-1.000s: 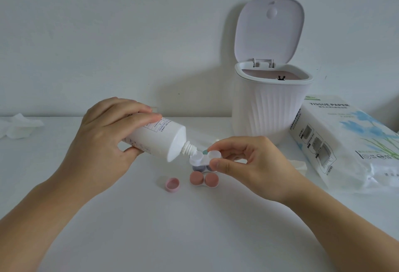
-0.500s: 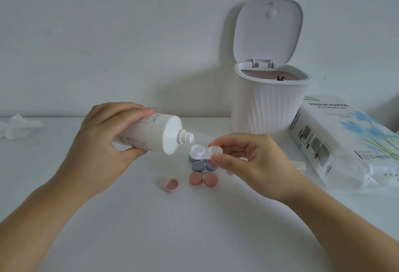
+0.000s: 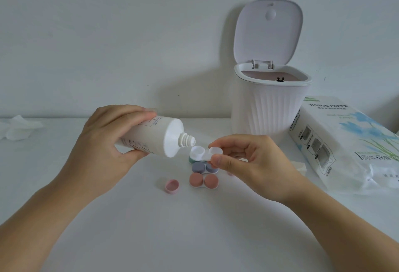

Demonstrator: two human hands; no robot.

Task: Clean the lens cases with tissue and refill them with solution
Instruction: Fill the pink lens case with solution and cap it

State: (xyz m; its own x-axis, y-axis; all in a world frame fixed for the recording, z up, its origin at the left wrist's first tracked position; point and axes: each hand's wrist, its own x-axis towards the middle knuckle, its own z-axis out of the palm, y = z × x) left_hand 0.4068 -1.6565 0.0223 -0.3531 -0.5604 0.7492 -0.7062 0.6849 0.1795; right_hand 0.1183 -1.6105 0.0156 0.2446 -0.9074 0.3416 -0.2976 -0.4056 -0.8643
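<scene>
Left hand (image 3: pixel 103 142) tilting bottle (image 3: pixel 151 138), right hand (image 3: pixel 254 163) pinching case (image 3: pixel 205 153)

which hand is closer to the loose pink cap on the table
Left. The left hand, gripping the solution bottle, is up and left of the pink cap; the right hand, pinching the open lens case, is farther right.

Both hands raised over the table, each one holding something.

The left hand (image 3: pixel 103 142) comes in from the lower left edge, forearm bare, fingers curled over the top of a white bottle (image 3: pixel 151 138) and thumb pressed beneath it, tipping it on its side. The right hand (image 3: pixel 254 163) reaches in from the lower right corner, thumb and forefinger pinching one end of an open white lens case (image 3: pixel 205 153), the other fingers loosely curled behind.
</scene>
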